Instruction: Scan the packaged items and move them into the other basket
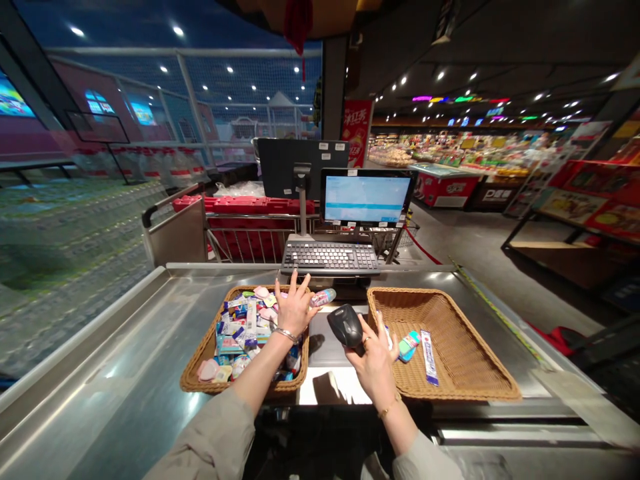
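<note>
Steel checkout counter (125,347): right hand (375,363) grips scanner (345,325).

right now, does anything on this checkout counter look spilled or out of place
Nothing stands out. The packets lie inside the left basket, a few items lie flat in the right basket, and none look spilled on the counter. The right hand holds the scanner; one small packet is by the left hand.

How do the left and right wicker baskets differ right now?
The left basket is heaped with small packets; the right basket holds only a few. The left hand hovers over the left basket; the right hand, gripping the scanner, is at the right basket's left edge. Both are brown, woven, rectangular.
</note>
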Demonstrator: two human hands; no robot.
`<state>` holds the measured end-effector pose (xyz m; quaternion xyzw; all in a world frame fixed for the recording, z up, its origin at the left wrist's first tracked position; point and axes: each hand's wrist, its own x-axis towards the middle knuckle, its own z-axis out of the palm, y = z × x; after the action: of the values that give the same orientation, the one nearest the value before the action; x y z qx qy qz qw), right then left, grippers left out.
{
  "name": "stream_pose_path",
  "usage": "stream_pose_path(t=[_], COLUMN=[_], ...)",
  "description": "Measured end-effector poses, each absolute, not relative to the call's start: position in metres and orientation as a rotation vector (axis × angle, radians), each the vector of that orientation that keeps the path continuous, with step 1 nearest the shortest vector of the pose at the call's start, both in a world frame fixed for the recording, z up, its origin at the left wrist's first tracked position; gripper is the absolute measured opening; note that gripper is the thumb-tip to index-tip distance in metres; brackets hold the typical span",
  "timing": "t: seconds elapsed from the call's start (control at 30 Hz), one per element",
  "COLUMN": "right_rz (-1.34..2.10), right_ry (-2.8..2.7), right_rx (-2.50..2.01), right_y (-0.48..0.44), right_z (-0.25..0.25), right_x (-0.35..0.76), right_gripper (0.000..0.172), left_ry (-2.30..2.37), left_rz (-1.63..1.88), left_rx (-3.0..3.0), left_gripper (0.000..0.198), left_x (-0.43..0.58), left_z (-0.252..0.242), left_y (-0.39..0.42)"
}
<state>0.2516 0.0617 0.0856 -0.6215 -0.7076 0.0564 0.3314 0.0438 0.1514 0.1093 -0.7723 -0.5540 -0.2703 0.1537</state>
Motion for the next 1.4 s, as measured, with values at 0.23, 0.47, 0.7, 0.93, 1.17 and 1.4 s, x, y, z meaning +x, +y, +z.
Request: stream_pose_path(t=[0.23,0.47,0.7,0.93,1.17,1.4], right_rz=[0.131,0.110,-0.015,-0.069,-0.070,-0.052], right_ry=[-1.754,-1.660,-1.598,-1.543,-1.461,-1.372], right_rx=[-1.668,-1.733,-1.783,-1.876,-1.963,-2.009], right_y=[0.063,0.063,0.060,0.058,0.056,0.053], right_z=[0.083,0.084,0.085,0.078,0.077,0.074], right_x=[0.264,0.277,0.295,0.319,0.338,0.358], right_gripper=[0.032,0.033,0.035,0.041,0.040,0.037], left_ry=[-1.543,-1.450,-1.325,-1.226,-1.111,-1.021], left_rz=[-0.775,-0.800,-0.799,-0.801,-0.813,-0.796], left_rx=[-2.230,-2.297,-2.403,-2.498,-2.568,-2.631], left_gripper=[0.024,0.028,0.027,0.030,0.035,0.035], left_x=[0.059,0.077,0.101,0.123,0.143,0.162], left_z=[0.110,0.110,0.110,0.111,0.102,0.097], left_y=[0.155,0.163,0.167,0.170,0.175,0.181])
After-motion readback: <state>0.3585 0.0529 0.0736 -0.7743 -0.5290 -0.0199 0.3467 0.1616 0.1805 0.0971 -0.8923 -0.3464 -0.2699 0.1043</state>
